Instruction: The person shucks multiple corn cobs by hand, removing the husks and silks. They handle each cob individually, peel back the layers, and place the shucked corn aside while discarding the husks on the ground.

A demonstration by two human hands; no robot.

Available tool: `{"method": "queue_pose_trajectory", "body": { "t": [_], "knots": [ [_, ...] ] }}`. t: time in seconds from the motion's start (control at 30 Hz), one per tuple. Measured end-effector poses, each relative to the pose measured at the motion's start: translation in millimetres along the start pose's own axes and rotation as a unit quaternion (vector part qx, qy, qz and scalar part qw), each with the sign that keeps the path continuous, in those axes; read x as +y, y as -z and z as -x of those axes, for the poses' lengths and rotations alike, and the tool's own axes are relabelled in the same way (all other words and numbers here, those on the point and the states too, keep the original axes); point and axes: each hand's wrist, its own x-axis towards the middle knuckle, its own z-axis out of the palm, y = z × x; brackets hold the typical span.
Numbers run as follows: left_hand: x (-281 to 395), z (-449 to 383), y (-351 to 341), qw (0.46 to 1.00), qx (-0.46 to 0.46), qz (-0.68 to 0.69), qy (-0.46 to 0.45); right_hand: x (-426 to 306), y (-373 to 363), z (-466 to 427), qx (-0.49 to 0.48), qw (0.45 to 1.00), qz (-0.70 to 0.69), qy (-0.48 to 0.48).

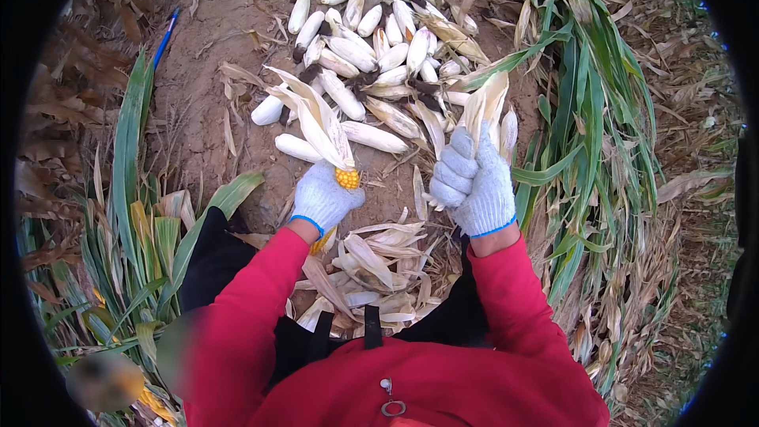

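My left hand (326, 194), in a pale knitted glove with a blue cuff edge, is closed around a partly husked ear of corn (347, 178). Yellow kernels show at its near end, and pale husk leaves (311, 115) spread away from it. To the right, my right hand (474, 181), gloved alike, grips a bunch of dry corn husk (486, 104). Beyond both hands lies a pile of corn ears in whitish husks (353, 53), some with dark silk. Stripped husks (373, 261) are heaped on the ground between my legs.
Green and dry corn stalks (584, 112) lie along the right side, with more corn leaves (127, 154) at the left. A blue stick-like object (166, 38) rests on the bare soil (207, 41) at the upper left. Yellow corn (155, 406) shows at the lower left.
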Motion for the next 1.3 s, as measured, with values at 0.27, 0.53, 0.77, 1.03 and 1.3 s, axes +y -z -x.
{"method": "queue_pose_trajectory", "body": {
  "t": [0.27,0.53,0.77,1.03,1.3],
  "knots": [
    [-17.2,12.3,24.1,0.971,-0.104,0.212,-0.042,30.8,86.4,-7.1,0.074,0.476,0.876,0.007],
    [11.0,28.0,43.4,0.913,-0.292,0.252,-0.136,34.2,83.6,-17.5,-0.134,0.703,0.698,-0.026],
    [8.1,35.1,24.0,0.851,-0.467,0.206,-0.124,67.6,30.8,-23.5,-0.156,0.85,0.5,-0.06],
    [12.6,31.1,21.1,0.897,-0.367,0.229,-0.093,61.5,-6.1,-13.6,-0.051,0.98,0.188,0.041],
    [2.5,22.2,-34.5,0.966,-0.118,0.186,-0.138,52.2,-5.9,-31.6,0.06,0.996,0.069,0.013]
  ]
}}
